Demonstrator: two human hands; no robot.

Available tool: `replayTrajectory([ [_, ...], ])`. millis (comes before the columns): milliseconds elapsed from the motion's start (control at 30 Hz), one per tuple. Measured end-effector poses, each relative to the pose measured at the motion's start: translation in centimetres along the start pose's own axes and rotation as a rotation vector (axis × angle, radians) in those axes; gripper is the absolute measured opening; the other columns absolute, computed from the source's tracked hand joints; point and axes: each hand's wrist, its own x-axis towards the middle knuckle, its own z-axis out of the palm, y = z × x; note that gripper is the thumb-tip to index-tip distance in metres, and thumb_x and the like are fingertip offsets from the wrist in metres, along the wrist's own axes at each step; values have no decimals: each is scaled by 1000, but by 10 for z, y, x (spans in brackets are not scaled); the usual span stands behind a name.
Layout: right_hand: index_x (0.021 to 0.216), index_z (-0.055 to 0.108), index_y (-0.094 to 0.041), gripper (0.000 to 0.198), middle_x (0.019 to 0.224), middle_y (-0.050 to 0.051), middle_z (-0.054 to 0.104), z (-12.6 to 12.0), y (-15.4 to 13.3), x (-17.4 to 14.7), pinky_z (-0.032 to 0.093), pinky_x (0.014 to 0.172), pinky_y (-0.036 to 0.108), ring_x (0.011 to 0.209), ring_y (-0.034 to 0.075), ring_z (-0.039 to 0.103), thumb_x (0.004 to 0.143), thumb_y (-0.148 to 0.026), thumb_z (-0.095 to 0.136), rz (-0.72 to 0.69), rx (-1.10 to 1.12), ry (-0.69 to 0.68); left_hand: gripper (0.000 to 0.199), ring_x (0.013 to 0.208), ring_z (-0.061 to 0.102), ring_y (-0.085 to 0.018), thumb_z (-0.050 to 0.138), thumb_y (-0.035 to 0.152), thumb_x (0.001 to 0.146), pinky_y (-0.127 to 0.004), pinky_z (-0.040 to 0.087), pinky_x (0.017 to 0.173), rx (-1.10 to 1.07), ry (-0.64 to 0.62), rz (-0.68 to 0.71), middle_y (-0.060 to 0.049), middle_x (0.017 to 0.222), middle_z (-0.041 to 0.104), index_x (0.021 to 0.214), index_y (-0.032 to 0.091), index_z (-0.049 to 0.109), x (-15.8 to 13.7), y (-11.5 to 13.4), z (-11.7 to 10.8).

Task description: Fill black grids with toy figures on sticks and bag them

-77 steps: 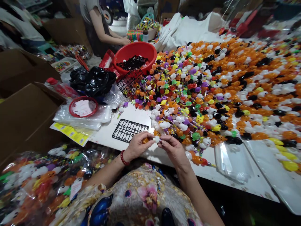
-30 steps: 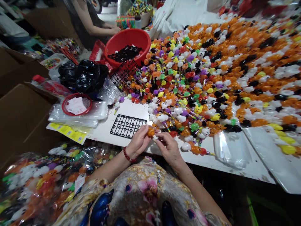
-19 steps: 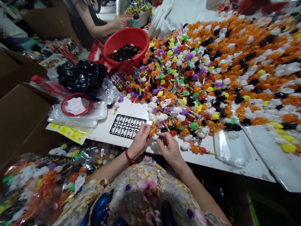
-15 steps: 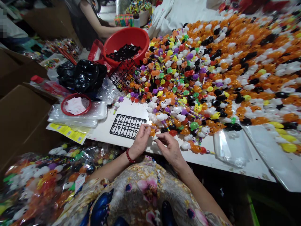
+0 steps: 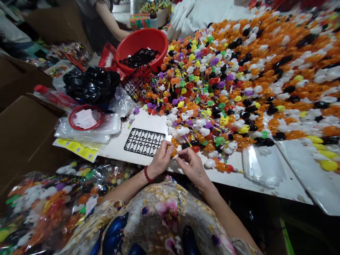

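Orange plastic pc [image 5: 174,152] is pinched in grip of L hand [image 5: 160,159] & R hand [image 5: 191,165], prob. light, stiff, slick, best held by rounded sides.

Both hands [image 5: 161,160] pinching small orange-and-white piece [image 5: 174,152] (partly hidden); black grid [image 5: 145,141] flat on white table [image 5: 154,122].

View L: rd basket [image 5: 98,124] w/ paper slips [image 5: 85,118], atop clr bags [image 5: 110,127] | yel-printed sheet [image 5: 75,148] partly under bags, nr worktop [image 5: 113,152] edge | blk plastic bag [image 5: 92,85] behind basket | big rd tub [image 5: 143,39], blk pcs inside | co-worker's arm [image 5: 110,21] beyond tub | cdbd box [image 5: 26,131], far L | wht sheeting [image 5: 207,17], bkgd
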Motion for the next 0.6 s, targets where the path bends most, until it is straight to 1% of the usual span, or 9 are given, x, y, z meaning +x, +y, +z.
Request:
replayTrajectory([
  [100,86,58,-22,8,81,1,66,4,3,-1,54,69,28,72,15,63,81,-27,61,-7,10,24,15,75,56,-15,39,35,95,-31,44,74,69,-29,10,0,82,57,91,22,45,1,3,-2],
  [200,83,57,-22,8,91,4,64,7,8,0,55,70,29,82,16,63,81,-27,62,-78,-7,91,16,73,53,-15,42,36,95,-30,43,73,70,-23,-13,1,79,54,88,22,46,5,3,-2],
  [233,82,57,-22,8,95,5,63,7,9,1,55,71,29,85,17,63,81,-28,63,-104,-10,106,18,71,52,-14,44,38,95,-29,42,71,23,-24,-34,2,77,52,86,22,46,7,3,-1],
  [300,84,59,-23,7,101,7,62,7,11,4,56,74,31,92,19,63,83,-29,62,-146,-18,114,25,67,48,-13,48,45,93,-27,42,66,-152,-21,-103,3,74,49,85,22,46,11,1,0],
  [400,97,63,-24,15,110,8,61,3,14,9,57,78,35,94,20,63,84,-32,63,-164,-44,84,33,65,46,-12,56,54,87,-25,41,63,-434,12,-216,3,75,50,85,22,49,16,-1,0],
  [433,101,63,-24,20,113,9,60,1,15,10,57,79,35,93,20,63,84,-32,64,-161,-58,75,34,66,46,-11,59,55,85,-24,40,63,-479,25,-236,3,75,50,86,21,51,17,-2,-1],
  [500,108,62,-24,27,118,9,59,-1,19,11,58,79,36,92,19,64,83,-31,65,-158,-95,70,34,66,45,-11,65,52,81,-24,40,64,-500,37,-243,3,76,52,89,21,56,17,-3,-3],
  [600,113,61,-23,30,117,9,61,-3,25,11,57,82,38,93,20,64,84,-29,63,-165,-178,82,34,71,49,-12,69,47,78,-24,42,69,-482,32,-229,1,84,57,97,20,59,16,-7,-7],
])
